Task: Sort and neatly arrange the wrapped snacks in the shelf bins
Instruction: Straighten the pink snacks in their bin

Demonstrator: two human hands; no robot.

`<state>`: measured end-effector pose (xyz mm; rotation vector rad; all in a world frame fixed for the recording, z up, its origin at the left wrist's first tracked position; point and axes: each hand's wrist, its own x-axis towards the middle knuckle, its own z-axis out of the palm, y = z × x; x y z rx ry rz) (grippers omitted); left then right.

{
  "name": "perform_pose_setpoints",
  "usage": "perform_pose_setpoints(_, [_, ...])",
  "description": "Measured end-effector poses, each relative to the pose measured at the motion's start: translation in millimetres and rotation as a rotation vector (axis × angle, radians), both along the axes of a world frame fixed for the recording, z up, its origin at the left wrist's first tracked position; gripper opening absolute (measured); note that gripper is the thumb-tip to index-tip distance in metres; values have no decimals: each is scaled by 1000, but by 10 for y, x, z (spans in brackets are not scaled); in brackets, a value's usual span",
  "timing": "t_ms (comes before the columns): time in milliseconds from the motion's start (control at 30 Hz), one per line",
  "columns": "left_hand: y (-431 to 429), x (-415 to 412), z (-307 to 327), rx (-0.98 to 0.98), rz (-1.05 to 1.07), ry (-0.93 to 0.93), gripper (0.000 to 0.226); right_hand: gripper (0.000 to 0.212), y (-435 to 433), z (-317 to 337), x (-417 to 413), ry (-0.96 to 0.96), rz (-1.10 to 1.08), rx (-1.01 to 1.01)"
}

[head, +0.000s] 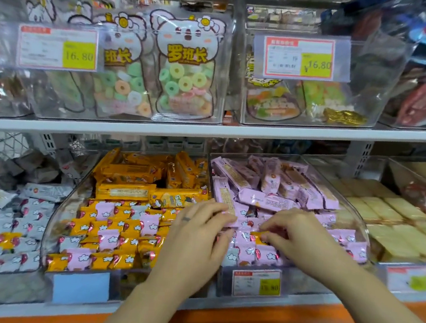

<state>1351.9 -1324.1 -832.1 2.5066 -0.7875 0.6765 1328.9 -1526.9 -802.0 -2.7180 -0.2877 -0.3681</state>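
Blur smears the small print on every price label; only the figure 16.80 on the upper tag (319,64) reads clearly. Both forearms run off the bottom edge. The left hand (197,228) covers the seam between two clear bins, its fingers bent down over the pink packets (262,256), and it cannot be told whether they grip one.

A person works the lower row of a shop shelf. Above, on the white shelf board (236,132), stand bear-shaped bags of ring gummies (183,79). Left of the hands lies a bin of grey-wrapped snacks (2,231), and at far right there are pale yellow wafer packs (396,233). A lower price tag (256,285) is fixed to the front of the pink bin (357,224).

The right hand (301,233) pinches a small orange packet (259,238) between thumb and fingertips, low at the front of the pink bin, among the pink ones. The orange bin (53,223) just beside it holds mostly glossy orange packets, with several pink strays (150,223) mixed in. Long bars are heaped at the back of both bins.
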Motion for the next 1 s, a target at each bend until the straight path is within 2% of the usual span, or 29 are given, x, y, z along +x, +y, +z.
perform_pose_setpoints(67, [-81,-5,-45,117,-2,-37,35,8,9,-4,21,12,-7,-18])
perform_pose_setpoints(167, [-141,21,-102,211,10,-47,38,11,36,-35,46,24,-7,-69])
perform_pose_setpoints(300, [-147,32,-107,248,21,-54,38,15,33,32,10,-5,-8,100])
perform_pose_setpoints(400, [-151,40,-115,253,26,-59,38,8,33,56,-1,-9,-1,-27])
perform_pose_setpoints(600, [-146,45,-136,247,28,-73,38,17,86,12,35,1,-27,-203])
perform_pose_setpoints(900, [-146,68,-177,244,34,-122,38,12,95,40,-79,-120,-55,-36])
perform_pose_setpoints(1000, [-146,68,-172,230,21,-121,38,12,141,63,-92,-328,-81,48])
